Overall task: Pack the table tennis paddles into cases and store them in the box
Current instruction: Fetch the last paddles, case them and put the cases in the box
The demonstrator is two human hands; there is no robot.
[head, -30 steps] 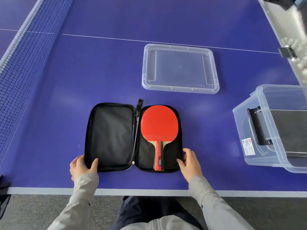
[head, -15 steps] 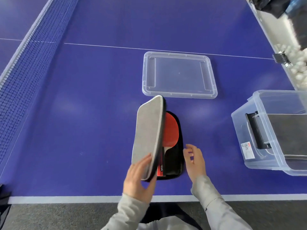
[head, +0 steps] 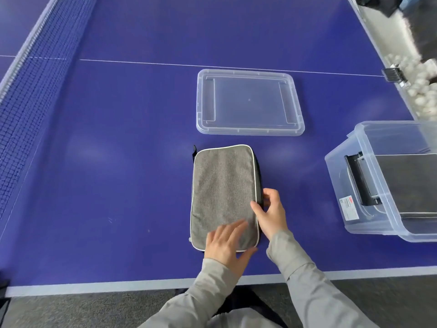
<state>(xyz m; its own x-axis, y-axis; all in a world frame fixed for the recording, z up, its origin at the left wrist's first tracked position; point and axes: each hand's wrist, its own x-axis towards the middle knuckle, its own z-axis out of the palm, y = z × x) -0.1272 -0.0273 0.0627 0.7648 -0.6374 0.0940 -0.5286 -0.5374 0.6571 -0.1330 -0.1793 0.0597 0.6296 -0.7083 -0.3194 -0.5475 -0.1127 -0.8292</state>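
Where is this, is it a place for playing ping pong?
Probably yes, a table tennis room or sports hall. The blue table has white lines and a net, and a trough of white balls sits beside it.

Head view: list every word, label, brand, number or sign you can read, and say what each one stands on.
No text can be read.
Sticker on the wall of the clear box: a red mark and printed lines, too small and blurred to read.
Grey case, clear lid, table: no lettering shows.
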